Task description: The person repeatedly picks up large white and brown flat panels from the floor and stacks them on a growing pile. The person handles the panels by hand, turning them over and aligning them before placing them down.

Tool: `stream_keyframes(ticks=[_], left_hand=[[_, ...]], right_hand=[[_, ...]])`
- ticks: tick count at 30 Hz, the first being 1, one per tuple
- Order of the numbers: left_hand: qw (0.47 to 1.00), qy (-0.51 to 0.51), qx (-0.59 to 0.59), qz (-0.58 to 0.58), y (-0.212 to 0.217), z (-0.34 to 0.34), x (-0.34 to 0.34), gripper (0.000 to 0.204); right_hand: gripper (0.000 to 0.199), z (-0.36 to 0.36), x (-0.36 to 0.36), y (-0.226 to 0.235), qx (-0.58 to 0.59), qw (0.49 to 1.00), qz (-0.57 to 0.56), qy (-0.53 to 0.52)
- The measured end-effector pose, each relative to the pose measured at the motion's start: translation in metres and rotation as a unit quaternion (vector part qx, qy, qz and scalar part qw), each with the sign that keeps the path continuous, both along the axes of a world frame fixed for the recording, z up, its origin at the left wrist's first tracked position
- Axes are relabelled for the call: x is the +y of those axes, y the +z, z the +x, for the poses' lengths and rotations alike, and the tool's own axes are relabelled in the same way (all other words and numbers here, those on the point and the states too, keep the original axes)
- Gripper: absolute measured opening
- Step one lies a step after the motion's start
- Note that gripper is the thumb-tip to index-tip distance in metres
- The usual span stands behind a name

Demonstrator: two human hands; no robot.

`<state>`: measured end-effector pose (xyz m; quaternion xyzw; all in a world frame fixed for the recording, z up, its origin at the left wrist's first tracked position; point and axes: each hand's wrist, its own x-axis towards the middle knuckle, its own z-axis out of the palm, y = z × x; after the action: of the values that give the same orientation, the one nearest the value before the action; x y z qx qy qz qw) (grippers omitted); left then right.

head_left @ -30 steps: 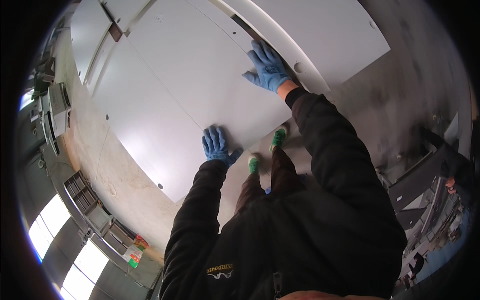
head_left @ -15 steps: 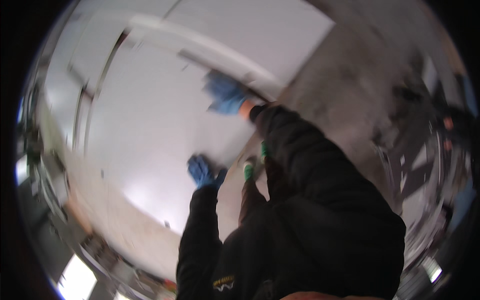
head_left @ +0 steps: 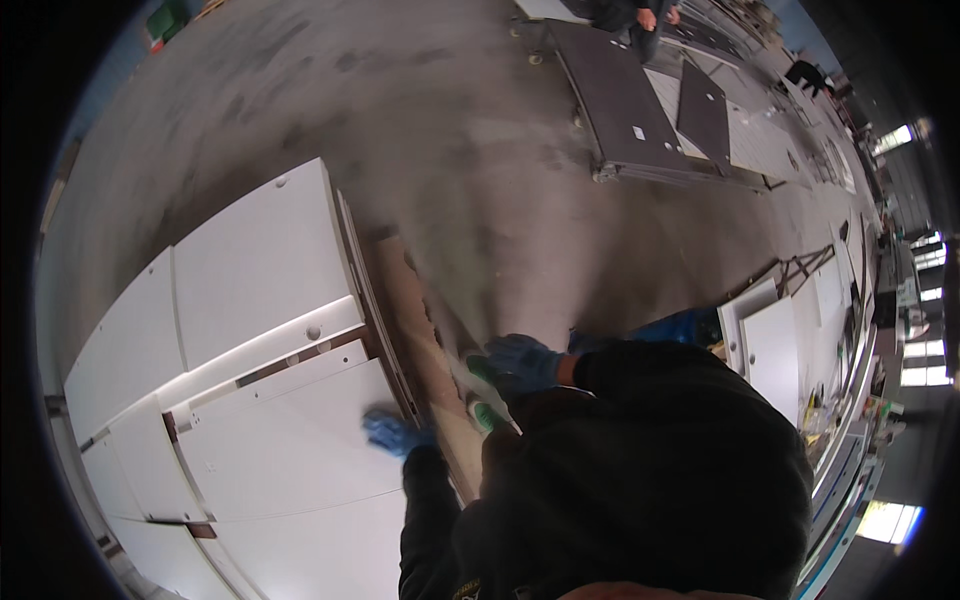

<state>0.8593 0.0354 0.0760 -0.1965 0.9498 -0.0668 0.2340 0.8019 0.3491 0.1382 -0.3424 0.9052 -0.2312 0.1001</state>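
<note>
My left hand (head_left: 396,432), in a blue glove, is at the right edge of a white panel (head_left: 300,440) on a low stack; whether it touches the panel I cannot tell. Its fingers are stretched out, slightly blurred, with nothing in them. In front of my body, my right hand (head_left: 522,364), gloved in blue too, is over the floor beside my green shoes (head_left: 484,414). Its fingers look extended and it holds nothing. Farther off lies a larger white panel (head_left: 255,260) with a round hole near its corner.
A brown board (head_left: 415,330) with a ragged edge lies beside the stack. Toward the far right, a wheeled cart (head_left: 615,105) carries dark panels, and a person (head_left: 640,25) stands there. More white panels (head_left: 770,350) lean on the right, near a blue object (head_left: 670,328).
My view has swung to the right, bringing the cart and the other person in. My right hand has moved from above the white panels to near my shoes. The left stays by the stack's edge.
</note>
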Motion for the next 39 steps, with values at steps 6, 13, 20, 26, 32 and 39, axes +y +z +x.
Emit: stream_keyframes(ticks=[6,13,20,26,32,39], left_hand=[[0.858,-0.334,0.22,0.323,0.017,0.029,0.056,0.079],[0.93,-0.112,0.328,0.123,-0.007,-0.065,-0.024,0.093],[0.916,-0.12,0.356,0.139,-0.022,-0.113,-0.028,0.093],[0.967,-0.03,0.2,0.156,-0.049,-0.134,-0.025,0.077],[0.986,-0.03,0.153,0.06,-0.042,-0.137,-0.006,0.071],[0.985,-0.008,0.164,0.059,-0.014,-0.144,0.01,0.072]], right_hand=[[0.053,0.097,0.045,-0.016,-0.083,0.971,0.086,-0.205],[0.038,0.161,0.045,-0.034,-0.279,0.936,0.067,-0.203],[0.054,0.17,0.058,-0.015,-0.414,0.863,0.082,-0.277],[0.044,0.19,0.078,-0.036,-0.395,0.868,0.132,-0.27],[0.044,0.189,0.076,-0.034,-0.416,0.87,0.106,-0.242],[0.054,0.198,0.076,-0.023,-0.421,0.845,0.068,-0.322]])
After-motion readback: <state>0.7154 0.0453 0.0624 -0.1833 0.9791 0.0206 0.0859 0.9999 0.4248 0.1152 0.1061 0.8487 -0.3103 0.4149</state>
